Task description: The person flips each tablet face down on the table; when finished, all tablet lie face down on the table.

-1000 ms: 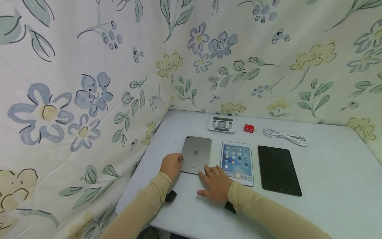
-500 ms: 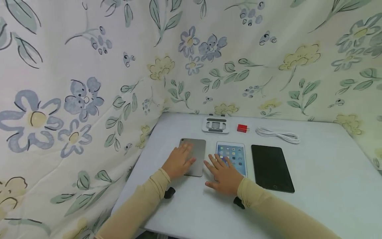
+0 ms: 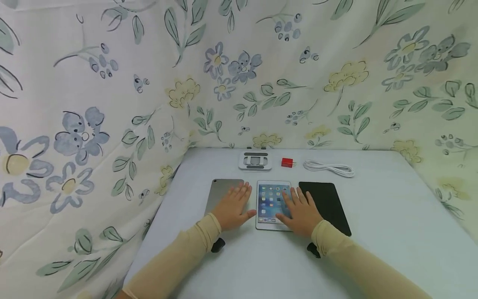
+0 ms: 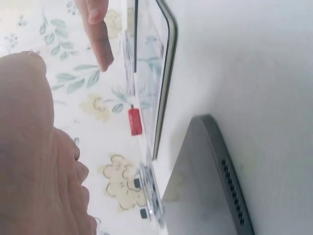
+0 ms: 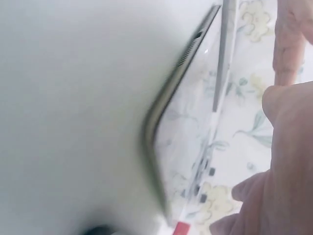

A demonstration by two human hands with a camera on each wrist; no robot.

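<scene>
White table (image 3: pixel 373 216): lit tablet (image 3: pixel 269 198) between flat left hand (image 3: pixel 234 206), right hand (image 3: pixel 300 211); contact unclear.

1. The grey tablet (image 3: pixel 220 193) has a matt, brushed-metal back.
2. The lit tablet (image 3: pixel 269 199) and black tablet (image 3: pixel 328 203) have glossy glass.
3. The table (image 3: pixel 392 232) is smooth and matt.
4. The backdrop (image 3: pixel 112 83) is soft printed cloth.

three tablets (image 3: pixel 269 203), one stand (image 3: pixel 255 160), one red plug (image 3: pixel 287 162), one white cable (image 3: pixel 328 168), two hands (image 3: pixel 234 206)
</scene>
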